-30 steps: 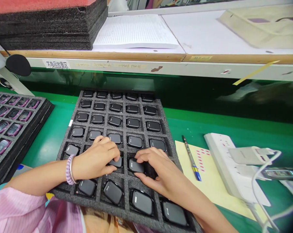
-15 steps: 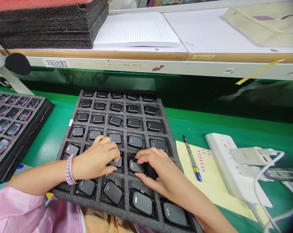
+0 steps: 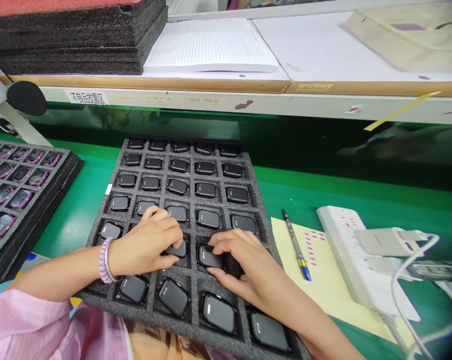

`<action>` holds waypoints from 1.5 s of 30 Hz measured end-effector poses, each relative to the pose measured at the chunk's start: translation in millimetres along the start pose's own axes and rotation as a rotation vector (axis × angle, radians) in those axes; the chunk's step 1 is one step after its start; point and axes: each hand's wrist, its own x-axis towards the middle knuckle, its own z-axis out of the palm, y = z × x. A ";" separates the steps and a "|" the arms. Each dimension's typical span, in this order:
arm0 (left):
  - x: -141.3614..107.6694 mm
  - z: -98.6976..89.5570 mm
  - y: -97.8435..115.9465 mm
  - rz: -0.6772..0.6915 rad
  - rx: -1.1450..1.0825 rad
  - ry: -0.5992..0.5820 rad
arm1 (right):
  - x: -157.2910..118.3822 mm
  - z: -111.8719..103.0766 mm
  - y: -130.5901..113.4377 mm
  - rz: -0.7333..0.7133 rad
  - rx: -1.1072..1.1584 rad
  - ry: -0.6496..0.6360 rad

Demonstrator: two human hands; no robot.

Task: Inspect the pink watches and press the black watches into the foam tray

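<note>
A grey foam tray [image 3: 155,314] with square compartments holds rows of black smartwatch bodies without straps, their dark screens facing up. My left hand [image 3: 151,242], with a lilac coil band and a bangle at the wrist, has thumb and fingers closed on the edges of one smartwatch [image 3: 178,249] in its compartment. To its right, my right hand [image 3: 241,257] pinches a neighbouring smartwatch [image 3: 208,257] between thumb and fingers. The right hand and its shadow partly cover the compartment beyond. Another smartwatch [image 3: 174,296] lies slightly turned in the row nearer me.
At left is a stack of foam trays [image 3: 48,205] with purple-rimmed watches. To the right are a pen [image 3: 296,244] on yellow paper [image 3: 329,280] and a white power strip [image 3: 355,265] with plugged-in chargers and cables. A shelf edge [image 3: 226,102] crosses behind, bearing a lined notebook [image 3: 211,45].
My left hand has shifted very slightly to the left, still at the same smartwatch. My right hand and the tray look unmoved.
</note>
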 end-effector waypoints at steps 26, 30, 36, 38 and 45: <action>1.1 -2.0 0.6 -0.013 0.029 -0.049 | -0.1 2.4 3.9 -0.007 -0.024 -0.022; 3.6 2.7 0.0 -0.007 0.077 -0.042 | 2.0 5.3 2.4 -0.001 -0.055 -0.039; -24.7 -19.5 -1.8 0.029 0.099 0.062 | -13.6 -7.4 3.0 0.035 -0.082 0.056; -54.8 -38.0 -5.2 0.011 0.077 0.133 | -32.1 -15.8 8.1 0.082 -0.105 0.158; -148.0 -50.6 -4.4 -0.191 -0.039 0.011 | -76.0 -19.2 27.1 0.164 -0.236 0.159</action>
